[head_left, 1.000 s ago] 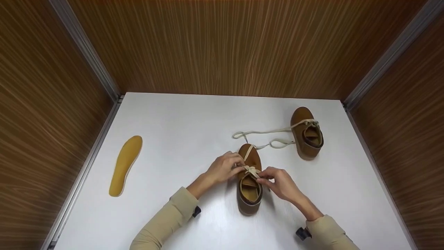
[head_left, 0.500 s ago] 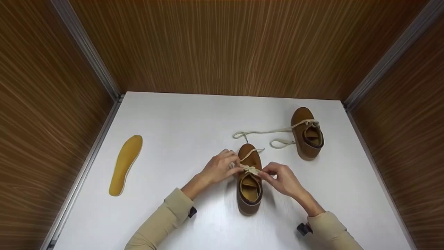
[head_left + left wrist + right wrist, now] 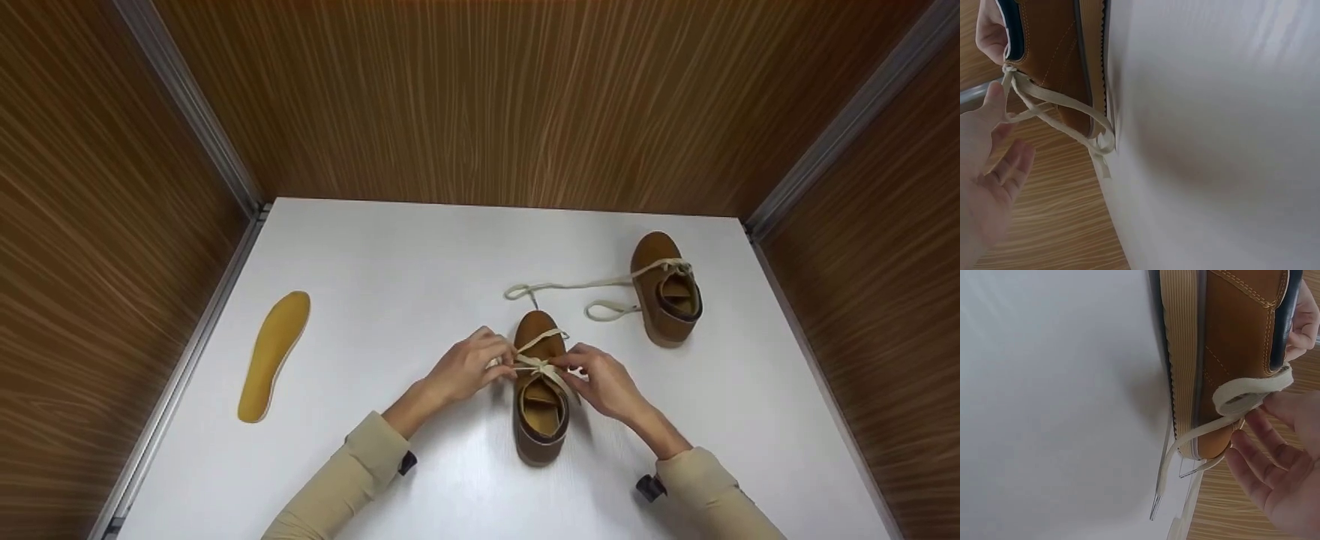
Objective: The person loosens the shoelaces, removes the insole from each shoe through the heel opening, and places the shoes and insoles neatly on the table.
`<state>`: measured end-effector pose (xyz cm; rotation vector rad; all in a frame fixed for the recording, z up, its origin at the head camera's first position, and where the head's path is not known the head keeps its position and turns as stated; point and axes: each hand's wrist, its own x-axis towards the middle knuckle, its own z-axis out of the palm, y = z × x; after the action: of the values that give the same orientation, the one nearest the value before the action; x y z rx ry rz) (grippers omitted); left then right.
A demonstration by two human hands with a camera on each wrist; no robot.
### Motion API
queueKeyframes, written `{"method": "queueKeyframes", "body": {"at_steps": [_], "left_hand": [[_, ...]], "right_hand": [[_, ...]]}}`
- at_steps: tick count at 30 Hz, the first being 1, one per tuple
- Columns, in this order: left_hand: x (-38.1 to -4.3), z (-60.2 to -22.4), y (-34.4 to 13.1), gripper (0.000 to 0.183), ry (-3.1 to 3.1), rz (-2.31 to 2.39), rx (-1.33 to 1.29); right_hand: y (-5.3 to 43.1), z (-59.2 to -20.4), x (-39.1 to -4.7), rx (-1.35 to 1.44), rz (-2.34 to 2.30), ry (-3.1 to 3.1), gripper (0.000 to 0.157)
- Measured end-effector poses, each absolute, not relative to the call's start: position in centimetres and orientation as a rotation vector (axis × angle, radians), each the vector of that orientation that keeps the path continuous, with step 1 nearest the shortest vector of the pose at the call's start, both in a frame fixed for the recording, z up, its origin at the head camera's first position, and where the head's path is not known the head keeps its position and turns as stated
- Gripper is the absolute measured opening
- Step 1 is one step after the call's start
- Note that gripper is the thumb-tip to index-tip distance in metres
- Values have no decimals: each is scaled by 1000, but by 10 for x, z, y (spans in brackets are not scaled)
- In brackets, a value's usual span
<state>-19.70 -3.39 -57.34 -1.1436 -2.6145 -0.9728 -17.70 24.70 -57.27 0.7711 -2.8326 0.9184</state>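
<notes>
Nearest you, your sleeves [image 3: 377, 444] reach in from either side of the heel of the near shoe [image 3: 540, 448], which stands upright on the table, toe away from you. At that shoe's left side, your left hand [image 3: 465, 369] pinches lace [image 3: 1064, 100] between thumb and finger, its other fingers loose. At its right side, your right hand [image 3: 606, 382] pinches a loop [image 3: 1234, 388] near the knot [image 3: 540, 367]; both grips are narrow.

Watch that loop: tugging the loose end [image 3: 1156, 505] beside the shoe instead could drag it through and undo the knot. An uneven pull could also turn the shoe, since no hand braces its body.

The shoe looks sturdy: brown upper with pale stitching, dark collar, ridged tan sole, and a flat, soft cream lace.

Well left of it lies a yellow insole [image 3: 271, 361]. Beyond it to the right stands the other shoe [image 3: 671, 328], whose lace [image 3: 574, 285] trails toward its toe and could snag on yours.
</notes>
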Motion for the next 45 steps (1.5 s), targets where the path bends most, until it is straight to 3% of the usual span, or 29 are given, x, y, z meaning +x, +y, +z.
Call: {"method": "queueKeyframes", "body": {"at_steps": [8, 27, 45], "left_hand": [[-191, -573, -31, 21, -2669, -926, -1220], [-200, -569, -54, 17, -2506, -702, -1179], [-196, -574, -77, 20, -2548, -787, -1068]], "right_hand": [[251, -570, -180, 769, 960, -2860, 4], [281, -532, -187, 894, 798, -2899, 5], [307, -548, -180, 818, 738, -2863, 6]]}}
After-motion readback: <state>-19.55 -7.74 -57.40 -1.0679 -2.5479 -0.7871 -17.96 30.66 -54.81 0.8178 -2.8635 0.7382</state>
